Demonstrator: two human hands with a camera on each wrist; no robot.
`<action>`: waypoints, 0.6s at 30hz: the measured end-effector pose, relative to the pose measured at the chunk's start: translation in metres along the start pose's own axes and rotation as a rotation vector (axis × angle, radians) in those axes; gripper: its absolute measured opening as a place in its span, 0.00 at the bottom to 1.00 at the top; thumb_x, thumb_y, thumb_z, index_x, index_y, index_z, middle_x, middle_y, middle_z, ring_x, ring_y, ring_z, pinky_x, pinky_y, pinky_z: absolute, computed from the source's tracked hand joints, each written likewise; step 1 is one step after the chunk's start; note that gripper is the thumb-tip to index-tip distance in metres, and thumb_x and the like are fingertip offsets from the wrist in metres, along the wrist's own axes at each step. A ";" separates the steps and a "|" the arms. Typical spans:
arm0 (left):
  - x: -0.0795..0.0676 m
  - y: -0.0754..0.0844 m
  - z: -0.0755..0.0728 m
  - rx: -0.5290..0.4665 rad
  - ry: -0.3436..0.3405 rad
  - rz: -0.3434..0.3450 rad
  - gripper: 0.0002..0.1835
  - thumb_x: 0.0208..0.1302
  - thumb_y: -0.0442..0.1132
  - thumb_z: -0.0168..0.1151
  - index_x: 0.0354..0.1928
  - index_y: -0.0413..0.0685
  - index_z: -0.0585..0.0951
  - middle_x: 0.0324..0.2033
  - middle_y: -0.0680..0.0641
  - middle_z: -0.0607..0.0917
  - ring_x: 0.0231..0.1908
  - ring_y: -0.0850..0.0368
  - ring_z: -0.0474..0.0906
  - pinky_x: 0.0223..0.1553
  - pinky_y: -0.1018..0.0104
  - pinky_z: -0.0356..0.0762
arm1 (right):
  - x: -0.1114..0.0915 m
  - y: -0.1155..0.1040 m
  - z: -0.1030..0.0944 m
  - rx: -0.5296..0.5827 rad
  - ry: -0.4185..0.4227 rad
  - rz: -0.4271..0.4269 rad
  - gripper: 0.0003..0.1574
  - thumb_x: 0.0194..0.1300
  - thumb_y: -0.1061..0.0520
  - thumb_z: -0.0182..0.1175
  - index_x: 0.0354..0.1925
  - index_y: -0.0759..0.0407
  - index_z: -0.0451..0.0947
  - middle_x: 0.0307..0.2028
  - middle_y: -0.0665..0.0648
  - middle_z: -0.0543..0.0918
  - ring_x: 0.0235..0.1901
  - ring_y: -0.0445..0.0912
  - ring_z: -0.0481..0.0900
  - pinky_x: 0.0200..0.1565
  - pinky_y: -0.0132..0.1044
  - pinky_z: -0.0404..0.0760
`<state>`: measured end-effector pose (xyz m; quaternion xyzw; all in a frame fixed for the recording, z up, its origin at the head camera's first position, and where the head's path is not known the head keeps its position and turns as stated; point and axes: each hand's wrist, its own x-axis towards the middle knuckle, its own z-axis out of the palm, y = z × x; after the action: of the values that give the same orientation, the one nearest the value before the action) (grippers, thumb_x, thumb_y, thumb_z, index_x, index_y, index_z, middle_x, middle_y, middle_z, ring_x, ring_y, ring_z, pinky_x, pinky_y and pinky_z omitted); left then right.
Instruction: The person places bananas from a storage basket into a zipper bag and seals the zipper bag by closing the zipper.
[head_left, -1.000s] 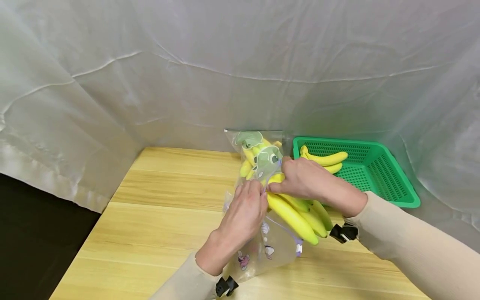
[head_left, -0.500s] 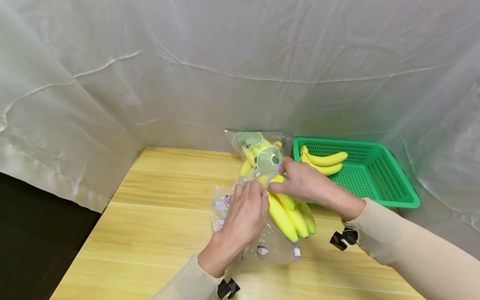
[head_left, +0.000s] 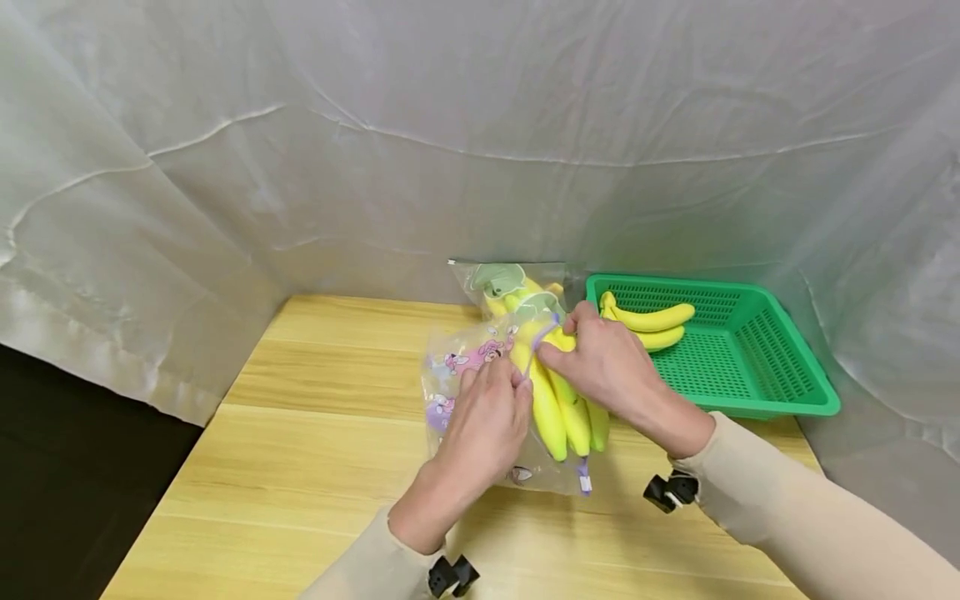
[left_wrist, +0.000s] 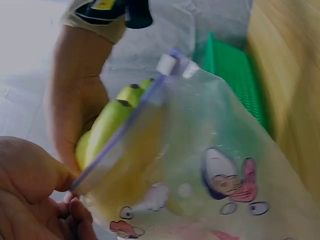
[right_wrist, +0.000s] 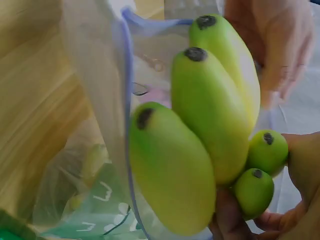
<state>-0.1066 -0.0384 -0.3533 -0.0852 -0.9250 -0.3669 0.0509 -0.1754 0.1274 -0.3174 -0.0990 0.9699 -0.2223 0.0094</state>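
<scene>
My left hand [head_left: 486, 421] pinches the purple-edged mouth of a clear zip bag [head_left: 442, 375] printed with small cartoon figures. A bunch of yellow-green bananas [head_left: 551, 417] is in my right hand [head_left: 606, 365], which grips it near the stem end. In the right wrist view, the dark tips of the bananas [right_wrist: 210, 115] sit at the spread mouth of the bag, some fruit inside the purple edge and two smaller ones beside my fingers. The bag's white slider [left_wrist: 166, 65] hangs at the corner of the mouth. The stem is hidden by my right hand.
Behind my hands lies another clear bag [head_left: 487, 275] with a green cartoon print and bananas in it. To the right stands a green basket [head_left: 787, 358] with another bunch of bananas [head_left: 652, 318]. A grey curtain [head_left: 480, 125] closes off the wooden table [head_left: 300, 458] at the back.
The bag has been lifted and spread out to the left. The bananas have swung left and hang more steeply, deeper within the bag's mouth. Both hands keep their hold.
</scene>
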 end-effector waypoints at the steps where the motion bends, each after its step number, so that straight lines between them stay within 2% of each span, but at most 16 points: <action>1: 0.000 0.002 -0.002 -0.012 -0.002 0.000 0.08 0.81 0.43 0.54 0.40 0.48 0.75 0.31 0.51 0.74 0.38 0.51 0.66 0.41 0.61 0.65 | 0.000 0.000 0.001 -0.005 0.013 -0.004 0.28 0.66 0.41 0.62 0.48 0.63 0.72 0.24 0.55 0.77 0.19 0.47 0.74 0.22 0.39 0.72; 5: 0.000 0.006 -0.006 -0.089 -0.018 -0.001 0.10 0.82 0.44 0.52 0.39 0.49 0.75 0.32 0.51 0.75 0.40 0.51 0.68 0.43 0.60 0.68 | 0.000 0.001 0.008 -0.023 0.045 -0.021 0.27 0.66 0.43 0.63 0.47 0.63 0.72 0.24 0.55 0.78 0.21 0.48 0.76 0.25 0.39 0.74; 8: 0.002 0.005 -0.005 -0.088 -0.015 -0.011 0.10 0.82 0.44 0.52 0.40 0.48 0.75 0.32 0.51 0.75 0.40 0.50 0.68 0.43 0.60 0.68 | -0.001 0.003 0.010 -0.014 0.061 -0.012 0.26 0.67 0.42 0.61 0.48 0.63 0.73 0.25 0.56 0.79 0.21 0.48 0.76 0.25 0.40 0.74; 13: 0.001 -0.001 -0.002 0.063 -0.020 -0.005 0.09 0.77 0.43 0.58 0.35 0.50 0.76 0.30 0.53 0.75 0.40 0.51 0.69 0.43 0.60 0.69 | 0.001 0.007 0.006 0.015 0.077 0.014 0.28 0.67 0.41 0.60 0.49 0.63 0.73 0.25 0.56 0.79 0.19 0.48 0.74 0.23 0.39 0.73; 15: -0.001 -0.002 -0.002 0.130 -0.033 0.025 0.10 0.73 0.40 0.62 0.31 0.51 0.76 0.27 0.54 0.75 0.38 0.52 0.69 0.44 0.60 0.69 | 0.002 0.009 0.006 0.029 0.079 0.025 0.28 0.67 0.40 0.60 0.50 0.63 0.73 0.25 0.56 0.78 0.19 0.48 0.74 0.22 0.39 0.73; 18: -0.002 -0.001 -0.003 0.159 -0.059 0.069 0.11 0.67 0.38 0.64 0.27 0.52 0.74 0.24 0.55 0.74 0.33 0.54 0.69 0.41 0.61 0.69 | 0.003 0.011 0.008 0.041 0.081 0.034 0.28 0.68 0.39 0.59 0.49 0.62 0.72 0.24 0.57 0.78 0.19 0.49 0.74 0.22 0.40 0.73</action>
<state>-0.1042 -0.0413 -0.3517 -0.1233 -0.9488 -0.2876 0.0428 -0.1796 0.1328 -0.3295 -0.0732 0.9663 -0.2455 -0.0242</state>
